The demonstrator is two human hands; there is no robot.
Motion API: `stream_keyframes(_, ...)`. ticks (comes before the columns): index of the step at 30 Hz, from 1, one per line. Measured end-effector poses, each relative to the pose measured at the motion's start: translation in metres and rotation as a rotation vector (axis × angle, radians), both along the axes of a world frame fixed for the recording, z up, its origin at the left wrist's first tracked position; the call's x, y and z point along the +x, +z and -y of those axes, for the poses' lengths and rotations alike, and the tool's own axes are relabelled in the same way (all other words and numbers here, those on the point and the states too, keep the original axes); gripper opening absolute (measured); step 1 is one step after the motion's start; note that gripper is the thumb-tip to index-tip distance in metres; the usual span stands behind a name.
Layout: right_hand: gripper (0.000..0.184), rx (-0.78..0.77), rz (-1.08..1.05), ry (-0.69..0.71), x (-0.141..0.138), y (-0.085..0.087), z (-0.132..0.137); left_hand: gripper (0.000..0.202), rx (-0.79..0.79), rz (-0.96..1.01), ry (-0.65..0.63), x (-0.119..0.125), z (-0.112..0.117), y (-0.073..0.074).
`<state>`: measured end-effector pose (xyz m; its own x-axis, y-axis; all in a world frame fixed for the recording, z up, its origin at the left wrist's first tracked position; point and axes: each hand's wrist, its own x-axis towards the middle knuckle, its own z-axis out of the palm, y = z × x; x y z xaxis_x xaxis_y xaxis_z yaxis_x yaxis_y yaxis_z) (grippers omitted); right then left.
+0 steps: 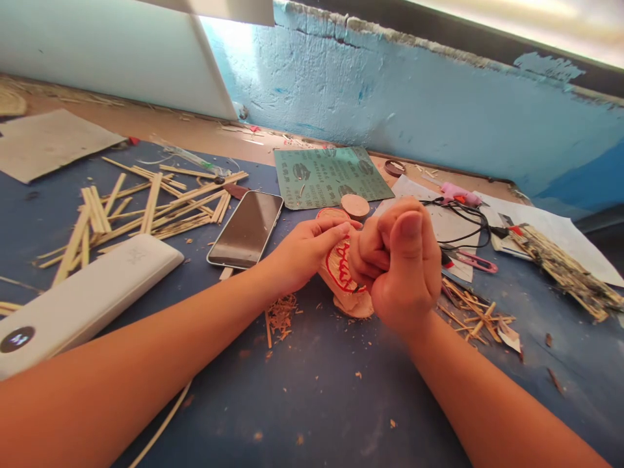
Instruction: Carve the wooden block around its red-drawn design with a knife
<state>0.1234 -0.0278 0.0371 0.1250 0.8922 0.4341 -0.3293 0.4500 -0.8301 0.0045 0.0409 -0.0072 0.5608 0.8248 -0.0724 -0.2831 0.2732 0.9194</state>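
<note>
My left hand (299, 255) grips the upper left side of a pale wooden block (345, 298) with red curved lines and lettering drawn on its face. The block leans on a pale round wooden base or disc, and I cannot tell whether the two are joined. My right hand (407, 270) is a closed fist, thumb up, pressed against the block's right side. Whatever it clasps is mostly hidden; a small dark tip shows below the fingers at the block's edge. Behind the block lies a small round wooden disc (355, 206). Wood shavings (283, 316) are heaped left of the block.
A smartphone (247, 229), a white power bank (90, 299) with a cable, and many thin wooden sticks (156, 205) lie to the left. A green sandpaper sheet (331, 174) is at the back. On the right are a pink glue gun (461, 195), bark (570, 270) and stick scraps (480, 315).
</note>
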Motion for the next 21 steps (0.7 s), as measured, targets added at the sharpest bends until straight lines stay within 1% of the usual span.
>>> stream_keyframes(3,0.031,0.006,0.029,0.016,0.001,-0.002,-0.002,0.027,0.01,0.012,-0.021,0.0,-0.001,-0.001)
stream_keyframes(6,0.038,-0.056,0.02,0.038,0.003,-0.002,-0.006,0.029,-0.001,0.012,-0.076,-0.001,-0.003,-0.003)
stream_keyframes(8,0.038,-0.073,0.004,0.053,0.004,-0.001,-0.008,0.031,0.016,-0.008,-0.098,-0.003,-0.004,-0.004)
stream_keyframes(11,0.034,-0.063,-0.036,0.071,0.002,-0.003,-0.01,0.031,0.13,-0.117,-0.06,-0.007,-0.003,0.0)
stream_keyframes(13,0.032,-0.074,-0.046,0.074,-0.002,-0.006,-0.01,0.025,0.231,-0.195,-0.02,-0.008,-0.002,0.003)
stream_keyframes(15,0.031,-0.113,-0.04,0.065,-0.004,-0.008,-0.011,0.019,0.309,-0.216,-0.012,-0.009,-0.001,0.005)
stream_keyframes(18,0.033,-0.158,-0.048,0.063,-0.004,-0.008,-0.011,0.021,0.363,-0.222,-0.059,-0.009,0.0,0.005)
stream_keyframes(21,0.035,-0.19,-0.038,0.053,-0.002,-0.008,-0.013,0.018,0.365,-0.255,-0.091,-0.008,0.0,0.003)
